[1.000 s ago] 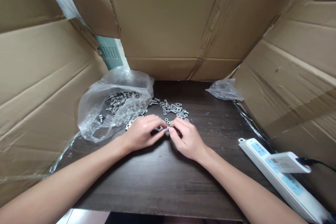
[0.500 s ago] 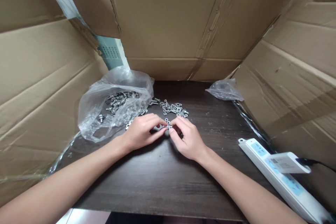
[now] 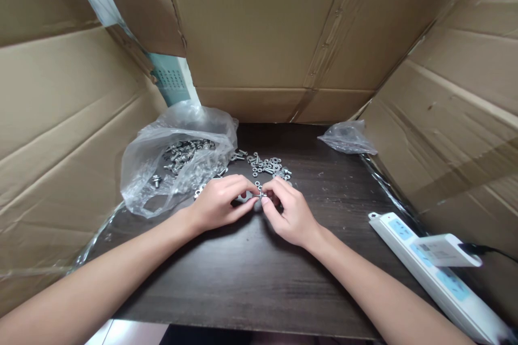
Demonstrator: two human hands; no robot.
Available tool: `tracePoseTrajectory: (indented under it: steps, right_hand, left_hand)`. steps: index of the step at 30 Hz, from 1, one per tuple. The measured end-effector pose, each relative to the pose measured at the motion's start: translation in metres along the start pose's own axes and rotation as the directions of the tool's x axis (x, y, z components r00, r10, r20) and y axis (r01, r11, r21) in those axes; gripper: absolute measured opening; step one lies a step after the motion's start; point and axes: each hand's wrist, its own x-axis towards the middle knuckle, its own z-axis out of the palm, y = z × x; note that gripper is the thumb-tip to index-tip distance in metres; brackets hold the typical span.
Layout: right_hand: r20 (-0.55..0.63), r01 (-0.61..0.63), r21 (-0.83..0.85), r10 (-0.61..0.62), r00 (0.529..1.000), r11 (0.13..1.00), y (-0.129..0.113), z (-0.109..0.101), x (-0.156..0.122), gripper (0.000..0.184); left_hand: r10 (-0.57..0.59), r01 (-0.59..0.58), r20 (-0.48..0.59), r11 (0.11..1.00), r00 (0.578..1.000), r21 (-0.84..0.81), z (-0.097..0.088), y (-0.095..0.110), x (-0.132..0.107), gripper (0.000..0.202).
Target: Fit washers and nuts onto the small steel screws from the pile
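Observation:
Between the fingertips of both hands, above the dark table (image 3: 243, 280), is a small metal bolt (image 3: 262, 195). My left hand (image 3: 222, 200) pinches one end of it with thumb and forefinger. From the other side, my right hand (image 3: 289, 210) pinches it too, and its fingers hide part of the bolt. Whether a nut or washer sits on the shank cannot be made out. Just beyond the fingertips lie loose nuts (image 3: 257, 184). Farther back is a scattered pile of bolts, nuts and washers (image 3: 267, 166).
At the left stands an open clear plastic bag (image 3: 140, 159) full of metal bolts (image 3: 184, 155). A small clear bag (image 3: 348, 137) lies at the back right. A white power strip (image 3: 424, 275) with a plugged-in charger (image 3: 449, 250) runs along the right. Cardboard walls (image 3: 275, 27) enclose the table.
The fingertips have drawn slightly closer together around the bolt, which now shows less between them. Both hands otherwise stay in place.

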Motion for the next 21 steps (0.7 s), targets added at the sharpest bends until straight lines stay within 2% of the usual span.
tracePoseTrajectory:
  steps: [7, 13, 16, 21]
  right_hand:
    - [0.020, 0.007, 0.012, -0.007, 1.000, 1.000, 0.0025, 0.0015, 0.0005, 0.015]
    - [0.044, -0.014, 0.039, 0.012, 0.999, 0.999, 0.0051, 0.0029, 0.0009, 0.029]
    - [0.032, -0.033, 0.030, 0.032, 0.999, 0.999, 0.0041, 0.0017, 0.0009, 0.025]
    - [-0.014, -0.015, 0.041, 0.016, 1.000, 0.999, 0.0012, -0.0008, 0.0004, 0.009]
  left_hand:
    - [0.012, -0.012, 0.018, 1.000, 1.000, 0.018, 0.0015, -0.0006, -0.0015, 0.009]
    - [0.023, -0.024, 0.017, 0.999, 1.000, 0.025, 0.0011, 0.0007, -0.0006, 0.009]
    - [0.023, -0.023, 0.008, 0.999, 1.000, 0.028, 0.0010, 0.0003, -0.0005, 0.009]
    - [0.007, -0.007, -0.010, 1.000, 1.000, 0.030, 0.0012, -0.0011, -0.0012, 0.009]
